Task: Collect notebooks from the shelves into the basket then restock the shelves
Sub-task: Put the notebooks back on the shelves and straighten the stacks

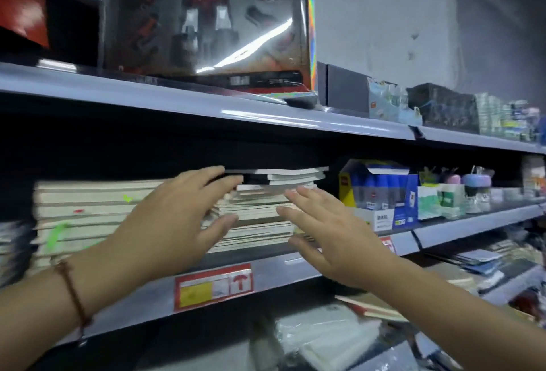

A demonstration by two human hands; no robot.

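Two bare hands reach toward a tall stack of pale, cream-edged notebooks lying flat on the middle grey metal shelf, near its front edge. The left hand, with a thin brown cord bracelet on its wrist, has its fingers spread and nearly straight; the fingertips lie against the upper left part of the stack, and it grips nothing. The right hand is likewise spread flat, fingers straight, in front of the stack's right side — whether it touches the page edges cannot be told. A second, wider stack of similar pale notebooks sits just to the left on the same shelf, some page edges marked green and red.

On the shelf's front edge is one red-bordered price label with a yellow patch; its writing is too blurred to read. Right of the notebooks stands one blue, yellow and white cardboard display box, its print unreadable. On the upper shelf stands one large windowed box holding a red and black toy robot. The shelf below holds clear-wrapped white packs — their number cannot be told
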